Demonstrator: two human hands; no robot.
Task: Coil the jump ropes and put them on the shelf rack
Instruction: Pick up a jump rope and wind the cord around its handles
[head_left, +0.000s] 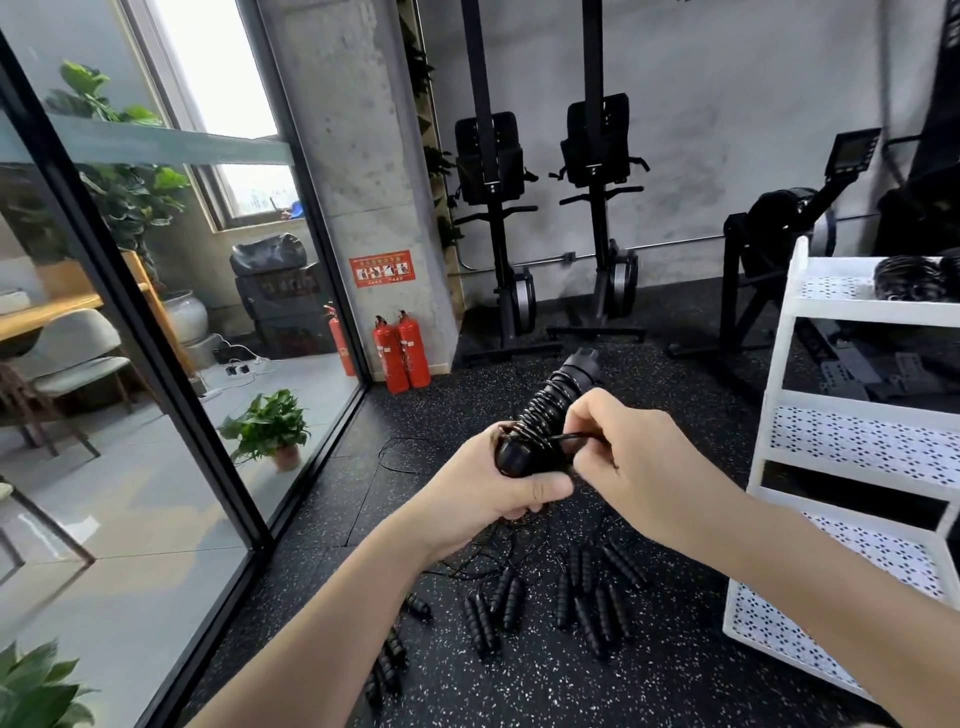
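Head view shows the left hand (488, 488) gripping a rope's handles (550, 415) while the right hand (623, 447) pinches the cord (571, 437) and winds it around them. Coiling looks almost done. Next, the loose end likely needs tucking in, then the bundle goes on the white rack (852, 452) to the right. More ropes (582, 597) lie on the floor (519, 686) below, near the rack's bottom corner. A coiled pile (909, 278) already sits on the top shelf.

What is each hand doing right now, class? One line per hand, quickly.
Left hand: closed around the jump rope handles, cord wound round them.
Right hand: closed, pinching the rope's cord beside the handles.
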